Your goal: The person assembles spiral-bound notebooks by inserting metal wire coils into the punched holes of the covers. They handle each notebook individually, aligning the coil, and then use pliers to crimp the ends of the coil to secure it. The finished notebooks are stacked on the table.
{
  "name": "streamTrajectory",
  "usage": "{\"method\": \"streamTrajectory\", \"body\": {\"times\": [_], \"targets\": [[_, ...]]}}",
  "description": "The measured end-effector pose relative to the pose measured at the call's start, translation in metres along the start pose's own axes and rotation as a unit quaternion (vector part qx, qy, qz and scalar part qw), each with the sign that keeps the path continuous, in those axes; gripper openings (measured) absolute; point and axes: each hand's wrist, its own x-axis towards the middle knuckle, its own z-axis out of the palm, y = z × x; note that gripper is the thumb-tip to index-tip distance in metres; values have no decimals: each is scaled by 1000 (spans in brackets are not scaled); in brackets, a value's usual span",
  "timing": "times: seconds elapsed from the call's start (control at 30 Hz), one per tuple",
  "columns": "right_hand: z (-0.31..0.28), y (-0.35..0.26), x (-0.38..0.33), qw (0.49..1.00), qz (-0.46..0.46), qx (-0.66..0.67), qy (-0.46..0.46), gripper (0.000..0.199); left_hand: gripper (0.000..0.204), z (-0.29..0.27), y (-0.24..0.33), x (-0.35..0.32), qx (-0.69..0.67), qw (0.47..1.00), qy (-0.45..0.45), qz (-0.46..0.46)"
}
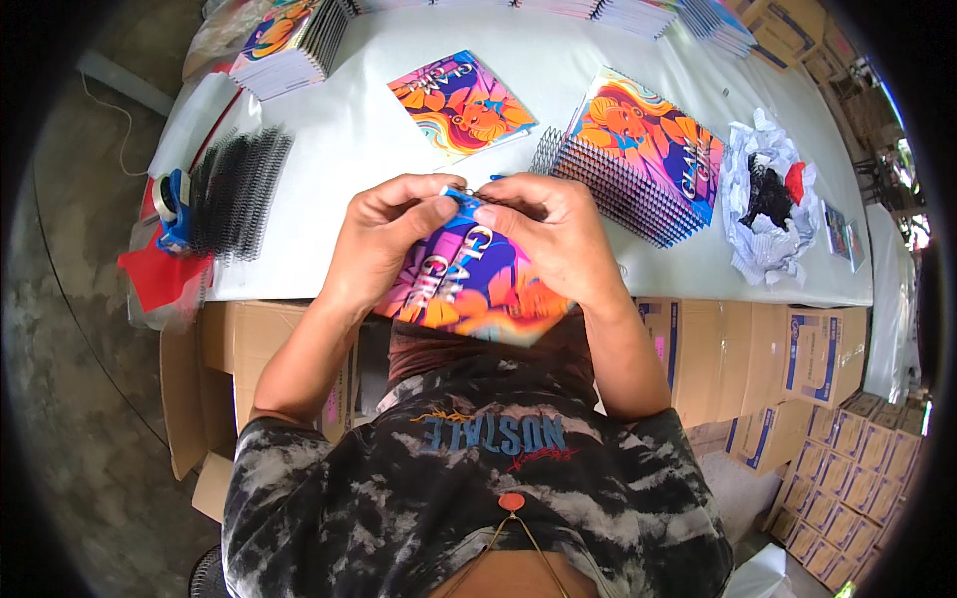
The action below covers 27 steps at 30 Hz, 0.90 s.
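From here I see left hand (377, 239) and right hand (566, 239) both pinched, thumbs over fingers, on the top edge of a purple-and-orange illustrated booklet (478, 279), held at the near edge of the white-covered table (344, 130).
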Motion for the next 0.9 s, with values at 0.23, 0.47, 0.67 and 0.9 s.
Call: {"method": "streamTrajectory", "body": {"times": [0.23,0.47,0.67,0.9], "targets": [[15,13,-7,992,-39,50,111,22,9,-8,-2,31,70,984,-156,53],[-31,-18,-23,949,-200,-29,242,22,17,23,31,26,377,892,-170,183],[-149,3,-37,785,-216,-114,569,61,33,110,50,94,194,918,106,331],[-161,115,-25,842,-167,39,512,53,26,106,-99,183,527,753,124,373]]}}
